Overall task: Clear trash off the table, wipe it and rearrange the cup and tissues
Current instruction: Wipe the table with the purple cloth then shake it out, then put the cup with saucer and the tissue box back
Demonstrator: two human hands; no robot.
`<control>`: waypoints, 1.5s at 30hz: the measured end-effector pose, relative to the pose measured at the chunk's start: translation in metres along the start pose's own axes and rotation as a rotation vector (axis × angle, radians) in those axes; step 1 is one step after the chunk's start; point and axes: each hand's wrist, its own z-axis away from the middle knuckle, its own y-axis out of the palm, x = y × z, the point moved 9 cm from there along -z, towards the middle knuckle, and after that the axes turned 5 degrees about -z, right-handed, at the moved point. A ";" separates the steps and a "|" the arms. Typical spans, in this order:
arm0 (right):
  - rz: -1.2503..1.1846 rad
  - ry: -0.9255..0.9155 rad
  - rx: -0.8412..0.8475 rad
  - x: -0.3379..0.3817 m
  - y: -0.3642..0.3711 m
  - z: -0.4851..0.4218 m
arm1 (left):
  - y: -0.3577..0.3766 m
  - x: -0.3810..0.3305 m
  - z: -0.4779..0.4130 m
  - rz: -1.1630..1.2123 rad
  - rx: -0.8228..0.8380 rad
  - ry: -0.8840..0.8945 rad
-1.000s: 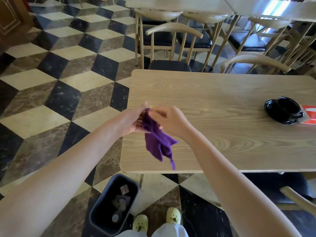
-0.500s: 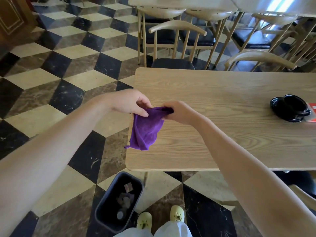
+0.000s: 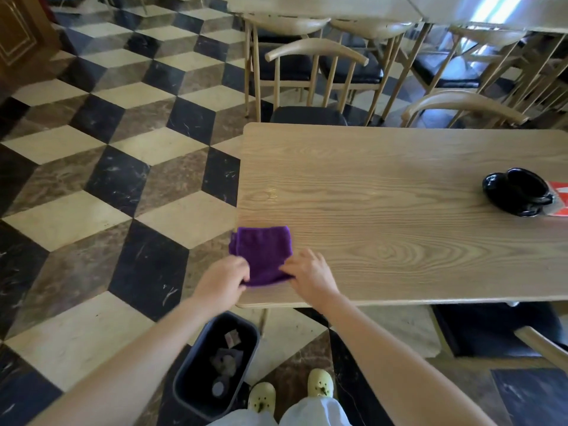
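A folded purple cloth (image 3: 263, 253) lies flat on the near left corner of the wooden table (image 3: 399, 216), slightly over the left edge. My left hand (image 3: 222, 279) pinches its near left corner. My right hand (image 3: 309, 273) holds its near right corner with the fingers resting on the table. A black cup on a black saucer (image 3: 518, 192) stands at the table's right side. A red and white tissue pack (image 3: 559, 201) lies just behind it, cut off by the frame edge.
A dark trash bin (image 3: 199, 392) with crumpled waste inside stands on the floor below the table's near left corner, by my feet. Wooden chairs (image 3: 313, 87) stand along the far side. Another chair (image 3: 541, 339) is at the near right.
The cloth hung bunched from both hands above the table edge, was spread between them, and now lies folded flat on the table corner. Both hands have dropped down to the table.
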 end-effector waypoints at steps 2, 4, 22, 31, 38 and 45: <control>0.004 0.028 0.021 -0.003 0.022 0.020 | 0.023 -0.011 0.012 -0.006 -0.001 0.040; 0.025 0.008 -0.067 -0.001 0.021 0.032 | 0.024 -0.017 0.015 -0.032 -0.046 0.079; -0.209 0.412 0.568 -0.113 -0.064 0.039 | -0.032 -0.094 -0.107 -0.114 0.570 0.077; -0.232 0.623 0.433 -0.286 -0.186 0.054 | -0.058 -0.235 -0.245 0.135 0.552 0.076; -0.144 0.694 0.447 -0.421 -0.282 0.102 | -0.044 -0.362 -0.357 0.316 0.512 0.076; -0.089 0.845 0.334 -0.549 -0.342 0.145 | -0.023 -0.442 -0.429 0.415 0.473 0.056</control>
